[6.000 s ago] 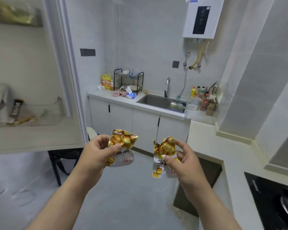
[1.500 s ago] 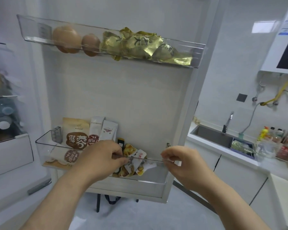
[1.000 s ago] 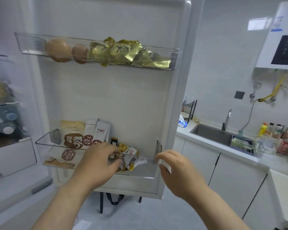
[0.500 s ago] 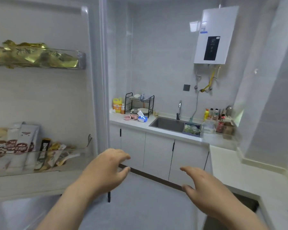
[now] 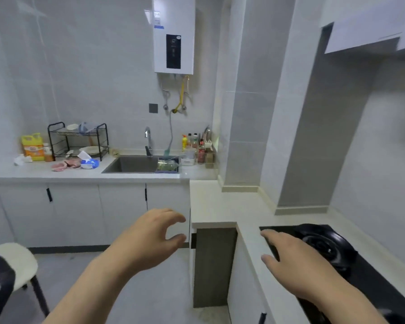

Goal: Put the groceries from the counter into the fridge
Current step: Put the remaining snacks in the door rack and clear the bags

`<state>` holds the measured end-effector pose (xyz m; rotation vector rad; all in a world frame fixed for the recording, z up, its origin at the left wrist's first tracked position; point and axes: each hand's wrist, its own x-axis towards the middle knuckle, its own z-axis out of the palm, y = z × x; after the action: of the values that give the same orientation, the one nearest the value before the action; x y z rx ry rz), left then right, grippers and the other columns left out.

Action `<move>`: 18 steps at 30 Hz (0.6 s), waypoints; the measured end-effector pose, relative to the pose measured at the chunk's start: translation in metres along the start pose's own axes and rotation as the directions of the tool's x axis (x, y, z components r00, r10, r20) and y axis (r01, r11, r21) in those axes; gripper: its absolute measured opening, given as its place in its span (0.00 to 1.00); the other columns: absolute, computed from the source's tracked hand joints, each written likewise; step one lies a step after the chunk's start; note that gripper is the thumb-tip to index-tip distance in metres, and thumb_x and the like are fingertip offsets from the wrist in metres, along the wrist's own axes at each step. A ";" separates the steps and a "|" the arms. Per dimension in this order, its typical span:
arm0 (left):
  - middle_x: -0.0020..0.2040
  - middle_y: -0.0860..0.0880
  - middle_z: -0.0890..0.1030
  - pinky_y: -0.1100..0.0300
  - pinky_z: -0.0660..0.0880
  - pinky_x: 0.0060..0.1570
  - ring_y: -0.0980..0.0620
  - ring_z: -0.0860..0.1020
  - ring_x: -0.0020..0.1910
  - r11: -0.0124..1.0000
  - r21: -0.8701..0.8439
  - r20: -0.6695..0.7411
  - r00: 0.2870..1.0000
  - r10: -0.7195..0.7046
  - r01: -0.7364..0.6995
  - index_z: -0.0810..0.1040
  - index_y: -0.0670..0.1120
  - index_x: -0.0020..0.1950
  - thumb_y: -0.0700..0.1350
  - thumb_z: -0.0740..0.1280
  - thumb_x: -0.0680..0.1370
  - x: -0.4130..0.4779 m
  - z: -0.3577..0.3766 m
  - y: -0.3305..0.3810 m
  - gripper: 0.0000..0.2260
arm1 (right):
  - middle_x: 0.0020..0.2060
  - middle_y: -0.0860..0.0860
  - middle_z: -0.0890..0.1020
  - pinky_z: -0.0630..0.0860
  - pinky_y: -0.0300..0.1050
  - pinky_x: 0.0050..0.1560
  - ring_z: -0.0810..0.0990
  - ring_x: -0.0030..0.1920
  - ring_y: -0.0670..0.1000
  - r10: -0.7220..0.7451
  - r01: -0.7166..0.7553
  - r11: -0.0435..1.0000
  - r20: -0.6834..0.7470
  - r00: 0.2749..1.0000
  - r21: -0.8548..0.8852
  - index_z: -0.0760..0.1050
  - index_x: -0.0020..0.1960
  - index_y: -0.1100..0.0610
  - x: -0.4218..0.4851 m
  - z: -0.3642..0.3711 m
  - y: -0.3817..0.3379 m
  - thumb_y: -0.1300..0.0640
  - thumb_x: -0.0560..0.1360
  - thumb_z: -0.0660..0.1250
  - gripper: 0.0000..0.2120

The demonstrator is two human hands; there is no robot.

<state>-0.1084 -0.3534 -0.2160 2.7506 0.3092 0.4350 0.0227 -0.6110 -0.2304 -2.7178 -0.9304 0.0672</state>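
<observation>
Both of my hands are held out in front of me with nothing in them. My left hand (image 5: pixel 153 237) hovers over the floor in front of the white cabinets, fingers curled and apart. My right hand (image 5: pixel 297 260) reaches over the cream counter (image 5: pixel 222 206) at the near right, fingers spread, just above the edge of the black stove (image 5: pixel 323 242). The fridge is out of view. No snack packets show on the near counter. On the far counter (image 5: pixel 40 173) lie a pink item (image 5: pixel 64 165) and a blue-and-white pack (image 5: pixel 88 162).
A sink (image 5: pixel 136 164) with a tap sits in the far counter, a black dish rack (image 5: pixel 78 141) and a yellow jug (image 5: pixel 32 147) to its left, several bottles (image 5: pixel 197 146) to its right. A white water heater (image 5: pixel 174 35) hangs above. A white stool (image 5: pixel 12 260) stands at the lower left.
Six seconds ago each hand held a yellow snack packet; these went into the fridge door's lower bin. My view has since swung right from the fridge to the counter, hands empty.
</observation>
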 end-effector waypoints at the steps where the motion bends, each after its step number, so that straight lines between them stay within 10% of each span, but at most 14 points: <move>1: 0.67 0.61 0.71 0.63 0.65 0.67 0.61 0.67 0.67 1.000 -0.007 0.024 0.999 0.022 -0.022 0.70 0.57 0.70 0.55 0.63 0.80 0.012 0.008 0.012 0.18 | 0.70 0.42 0.69 0.70 0.42 0.64 0.70 0.68 0.46 0.040 -0.040 0.999 -0.020 0.999 0.003 0.58 0.76 0.43 -0.006 -0.004 0.014 0.45 0.80 0.58 0.25; 18: 0.64 0.62 0.76 0.64 0.71 0.58 0.61 0.74 0.61 0.862 -0.228 0.276 0.819 0.503 -0.452 0.73 0.57 0.68 0.54 0.63 0.79 0.186 0.165 0.181 0.17 | 0.66 0.38 0.73 0.73 0.46 0.64 0.73 0.64 0.43 0.678 -0.653 0.732 -0.108 0.727 0.194 0.66 0.71 0.40 -0.082 -0.009 0.198 0.45 0.78 0.61 0.21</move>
<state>0.1480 -0.5200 -0.2504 2.6618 -0.4969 0.1009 0.0765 -0.8137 -0.2774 -2.7140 0.1459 0.0329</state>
